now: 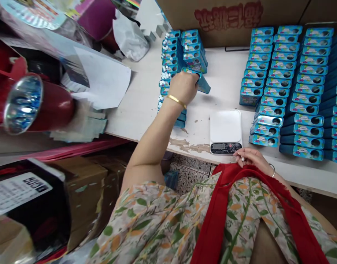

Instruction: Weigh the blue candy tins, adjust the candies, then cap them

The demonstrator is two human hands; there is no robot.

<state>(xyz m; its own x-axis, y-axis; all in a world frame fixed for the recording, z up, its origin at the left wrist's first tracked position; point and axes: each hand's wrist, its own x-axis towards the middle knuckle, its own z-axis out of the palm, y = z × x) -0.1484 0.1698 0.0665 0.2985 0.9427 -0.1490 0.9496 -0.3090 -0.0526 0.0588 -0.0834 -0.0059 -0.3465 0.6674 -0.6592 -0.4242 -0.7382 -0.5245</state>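
My left hand (184,85), wearing a gold bangle, is closed around a small blue tin (203,84). It is beside the left group of upright blue tins (195,60), several of which have small white pieces (165,75) heaped at their tops. My right hand (252,160) rests at the table's front edge, its fingers curled around small white pieces (242,158). Just beyond it sits a white kitchen scale (225,128) with nothing on its plate. The contents of the tin in my left hand are hidden.
Rows of blue tins with round dark holes (308,99) fill the right of the white table (146,86). A cardboard box (229,22) stands behind. At left are a red canister of shiny blue items (22,104), white paper (102,73) and a crumpled white bag (130,36).
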